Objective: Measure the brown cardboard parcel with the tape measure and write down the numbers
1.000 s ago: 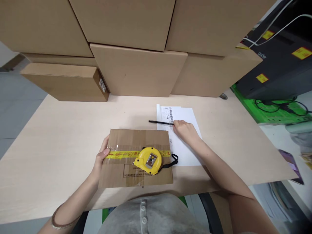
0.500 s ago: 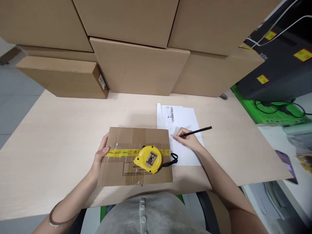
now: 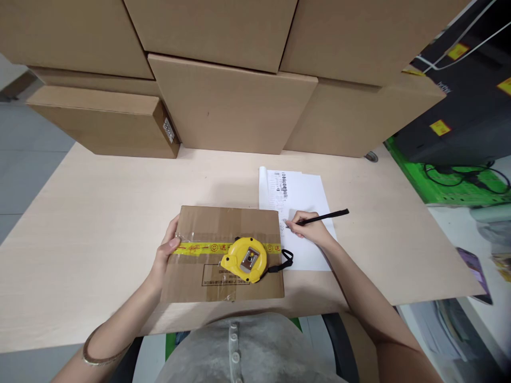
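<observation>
My left hand (image 3: pixel 165 255) grips the left edge of a small cardboard box (image 3: pixel 227 221), thumb on top and fingers along its side. Yellow printed tape (image 3: pixel 199 248) runs across the box. On its top rests a yellow tape measure (image 3: pixel 235 260), whose black wrist strap (image 3: pixel 285 259) hangs past the right edge. My right hand (image 3: pixel 313 230) is closed around a black pen (image 3: pixel 333 215), the tip at the white paper (image 3: pixel 305 194). Writing covers the left part of that sheet, and its left edge is curled or folded over. The box overlaps the sheet's lower left.
Large cardboard boxes (image 3: pixel 231 106) are stacked along the back of the table (image 3: pixel 120 213). A flatter box (image 3: pixel 104 122) stands at the back left. To the right are a dark printer (image 3: pixel 471 127) on a green crate (image 3: pixel 447 189), black cables and a phone (image 3: pixel 475 274).
The view has shifted slightly. My right hand and the pen are at nearly the same spot on the paper; the box and tape measure stay as they were.
</observation>
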A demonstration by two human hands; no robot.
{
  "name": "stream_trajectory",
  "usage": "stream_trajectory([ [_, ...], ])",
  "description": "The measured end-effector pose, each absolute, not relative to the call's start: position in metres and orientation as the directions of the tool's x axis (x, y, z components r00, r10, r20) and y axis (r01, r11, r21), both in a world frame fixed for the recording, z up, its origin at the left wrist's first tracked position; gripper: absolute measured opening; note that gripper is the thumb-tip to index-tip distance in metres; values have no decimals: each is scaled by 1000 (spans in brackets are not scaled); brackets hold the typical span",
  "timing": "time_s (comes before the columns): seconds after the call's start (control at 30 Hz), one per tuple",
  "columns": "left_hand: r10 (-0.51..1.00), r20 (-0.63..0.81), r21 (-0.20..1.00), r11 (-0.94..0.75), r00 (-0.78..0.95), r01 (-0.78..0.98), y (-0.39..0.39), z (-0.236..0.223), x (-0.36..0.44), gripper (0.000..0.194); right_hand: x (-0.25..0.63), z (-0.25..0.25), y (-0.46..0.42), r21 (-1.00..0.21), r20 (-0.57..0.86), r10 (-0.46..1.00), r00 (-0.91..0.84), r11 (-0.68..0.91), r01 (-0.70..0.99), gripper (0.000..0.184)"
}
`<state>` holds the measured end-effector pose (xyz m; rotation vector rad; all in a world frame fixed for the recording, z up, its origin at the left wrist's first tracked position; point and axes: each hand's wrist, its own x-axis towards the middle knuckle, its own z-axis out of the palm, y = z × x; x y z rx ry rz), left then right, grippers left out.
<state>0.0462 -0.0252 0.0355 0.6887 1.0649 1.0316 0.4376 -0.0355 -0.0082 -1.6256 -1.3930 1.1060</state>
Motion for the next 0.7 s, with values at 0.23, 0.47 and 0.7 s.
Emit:
stream_trajectory([
  [0.23, 926, -362, 863, 377, 109, -337, -24, 36, 46, 80, 437, -8, -35, -907, -142, 988, 57, -153, 392, 54],
  [0.47, 915, -387, 847, 403, 118, -346, -25, 35, 44, 84, 438, -5, -37, -901, -114, 984, 135, -160, 403, 47],
  [0.7, 913, -395, 851, 406, 105, -332, -26, 40, 47, 83, 438, -5, -37, -896, -145, 982, 122, -183, 404, 45],
])
